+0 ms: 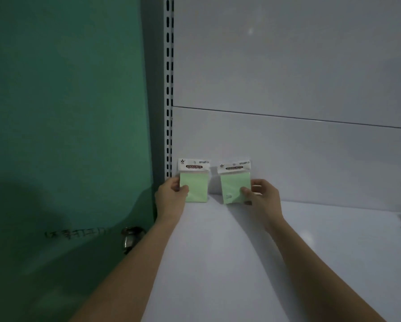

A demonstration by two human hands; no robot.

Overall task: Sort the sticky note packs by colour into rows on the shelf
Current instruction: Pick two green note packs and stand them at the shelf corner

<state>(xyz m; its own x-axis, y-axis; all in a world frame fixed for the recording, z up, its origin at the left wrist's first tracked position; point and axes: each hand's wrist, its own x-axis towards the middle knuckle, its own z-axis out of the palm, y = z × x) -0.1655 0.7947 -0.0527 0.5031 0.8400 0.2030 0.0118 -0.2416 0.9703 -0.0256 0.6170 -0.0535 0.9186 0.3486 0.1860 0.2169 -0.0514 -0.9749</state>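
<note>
Green packs stand upright at the shelf's [241,252] back-left corner; left hand [171,194] pinches the left pack [196,188], right hand [263,194] pinches the right pack [233,188] just beside it.

Readable text, head view:

1. Left green sticky note pack [194,180], white header card: "STICKY NOTE" in light capitals on a dark red oval band. Small logo at the card's 10 o'clock corner and fine print at its 2 o'clock corner; both too small to read.

2. Right green sticky note pack [235,181], header card tilted: same "STICKY NOTE" band, blurrier. A few tiny print lines on the green face toward 7 o'clock; illegible.

3. Green door [67,135], just at 9 o'clock of the door knob [132,238]: dark handwritten scrawl, characters not decipherable.
</note>
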